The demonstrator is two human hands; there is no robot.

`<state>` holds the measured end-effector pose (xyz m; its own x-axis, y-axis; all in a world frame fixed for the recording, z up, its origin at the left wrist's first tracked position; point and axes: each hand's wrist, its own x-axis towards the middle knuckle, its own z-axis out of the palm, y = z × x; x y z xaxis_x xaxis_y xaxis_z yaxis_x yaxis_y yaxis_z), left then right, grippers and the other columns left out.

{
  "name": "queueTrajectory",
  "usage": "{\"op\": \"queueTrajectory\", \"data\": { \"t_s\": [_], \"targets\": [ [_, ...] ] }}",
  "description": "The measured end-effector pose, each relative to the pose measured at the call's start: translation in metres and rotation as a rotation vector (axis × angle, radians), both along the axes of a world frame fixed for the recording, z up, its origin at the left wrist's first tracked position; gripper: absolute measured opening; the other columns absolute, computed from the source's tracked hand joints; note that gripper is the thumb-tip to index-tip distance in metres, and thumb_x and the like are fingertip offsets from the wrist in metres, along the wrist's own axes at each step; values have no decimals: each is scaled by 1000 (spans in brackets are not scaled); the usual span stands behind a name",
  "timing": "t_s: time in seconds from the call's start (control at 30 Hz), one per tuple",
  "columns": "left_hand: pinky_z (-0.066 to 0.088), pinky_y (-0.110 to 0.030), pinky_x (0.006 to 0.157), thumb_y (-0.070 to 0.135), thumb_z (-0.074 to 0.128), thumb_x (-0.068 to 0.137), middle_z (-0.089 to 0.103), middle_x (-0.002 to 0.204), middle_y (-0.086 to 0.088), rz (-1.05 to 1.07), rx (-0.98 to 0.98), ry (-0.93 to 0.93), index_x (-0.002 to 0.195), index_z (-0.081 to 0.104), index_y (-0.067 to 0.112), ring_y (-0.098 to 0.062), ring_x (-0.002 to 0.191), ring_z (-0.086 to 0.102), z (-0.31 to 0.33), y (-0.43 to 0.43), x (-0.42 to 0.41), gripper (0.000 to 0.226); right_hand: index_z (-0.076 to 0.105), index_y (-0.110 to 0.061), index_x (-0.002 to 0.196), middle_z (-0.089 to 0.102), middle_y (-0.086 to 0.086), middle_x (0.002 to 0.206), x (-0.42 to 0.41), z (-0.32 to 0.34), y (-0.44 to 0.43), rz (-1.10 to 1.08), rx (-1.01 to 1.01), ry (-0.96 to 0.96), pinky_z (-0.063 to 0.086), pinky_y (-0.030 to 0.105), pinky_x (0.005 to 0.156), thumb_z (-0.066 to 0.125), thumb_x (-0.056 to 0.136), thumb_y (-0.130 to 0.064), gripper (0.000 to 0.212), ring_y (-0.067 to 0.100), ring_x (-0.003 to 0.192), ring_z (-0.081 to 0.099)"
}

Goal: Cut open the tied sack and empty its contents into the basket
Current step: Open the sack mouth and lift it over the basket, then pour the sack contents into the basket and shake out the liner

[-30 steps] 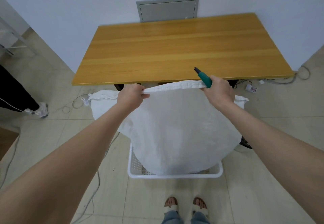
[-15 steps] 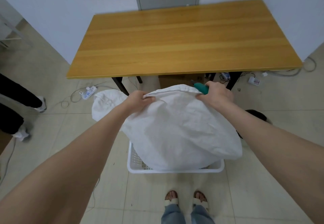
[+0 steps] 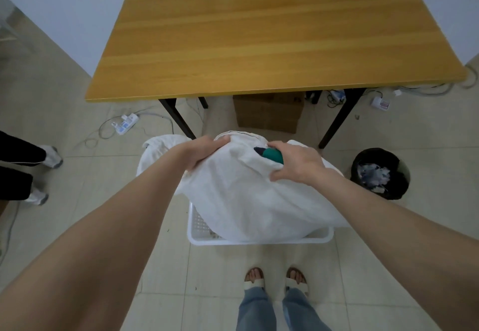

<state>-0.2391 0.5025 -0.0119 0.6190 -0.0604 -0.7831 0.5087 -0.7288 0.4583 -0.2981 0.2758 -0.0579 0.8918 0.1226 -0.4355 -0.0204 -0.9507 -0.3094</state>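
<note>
A big white sack [image 3: 248,201] slumps over the white plastic basket [image 3: 202,232] on the floor in front of my feet. My left hand [image 3: 204,153] grips the sack's upper cloth on the left. On the right, my right hand [image 3: 293,166] holds a green-handled cutter [image 3: 270,155] and clutches the sack cloth with it. The sack covers most of the basket, so what lies inside is hidden.
A wooden table [image 3: 259,35] on black legs stands just beyond the basket, a cardboard box [image 3: 268,113] under it. A black waste bin [image 3: 379,172] sits at the right. A power strip [image 3: 125,124] with cables lies left, near another person's legs [image 3: 23,164].
Both hands have lowered the sack from table height down onto the basket. Its top edge, stretched flat before, is now crumpled. The view has tilted downward.
</note>
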Motion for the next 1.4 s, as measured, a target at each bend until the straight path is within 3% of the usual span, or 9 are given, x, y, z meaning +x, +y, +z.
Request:
{"op": "queueTrajectory", "data": {
  "t_s": [0.13,0.33,0.47,0.57,0.83,0.97,1.13,1.23,1.4],
  "targets": [
    [49,-38,84,58,50,85,66,108,-6,-129,156,-272,112,60,11,-24,96,62,-5,2,-1,55,56,-26,115,63,-2,101,1,-4,1,-192,127,-3,42,30,68,64,87,-41,33,19,85,54],
    [38,-37,94,48,39,94,56,122,-3,-602,489,-1185,123,56,23,-23,114,51,8,-29,-21,42,59,-17,93,56,-1,71,18,5,-8,-360,325,158,37,26,54,61,85,-52,36,14,62,53],
    [33,-39,103,57,51,85,57,124,1,-789,628,-987,127,50,24,-21,117,49,-6,-49,-38,53,60,-11,83,53,4,69,20,9,-16,-410,475,267,35,26,56,67,81,-50,39,15,59,49],
    [38,-31,86,41,50,92,67,97,1,-669,596,-861,113,63,23,-19,86,57,-19,-43,-44,30,65,-12,94,61,4,81,16,10,-19,-370,500,256,40,27,64,71,79,-45,37,20,79,59],
    [36,-25,52,38,50,94,57,81,2,-474,382,-624,117,62,25,-17,74,54,-20,-42,-41,30,54,-23,127,53,2,117,-25,25,-11,-130,11,-506,45,29,64,68,80,-51,56,25,87,60],
    [35,-21,51,36,54,92,60,83,0,-420,118,-457,119,64,21,-16,72,54,-19,-40,-36,32,36,-28,142,41,-4,141,-40,17,0,26,-109,-363,50,34,73,64,83,-51,70,25,100,60],
    [40,-21,60,35,55,92,64,87,-2,-328,-78,-341,100,65,18,-15,75,56,-17,-33,-41,21,46,-28,136,56,-6,131,-47,4,8,21,-68,-314,49,32,79,62,88,-43,53,20,113,56],
    [43,-23,69,31,60,90,62,98,0,-326,45,-477,110,58,18,-18,89,57,-18,-34,-45,24,53,-24,131,64,-1,123,-49,3,12,-29,-57,-324,51,35,84,61,90,-36,43,21,114,57],
    [40,-36,96,32,60,88,55,125,-6,-710,484,-1128,124,53,21,-26,112,52,-22,-24,-69,38,52,-25,132,66,1,117,-44,4,10,-69,-69,-318,52,35,81,61,90,-33,43,21,109,58]
  ]
}}
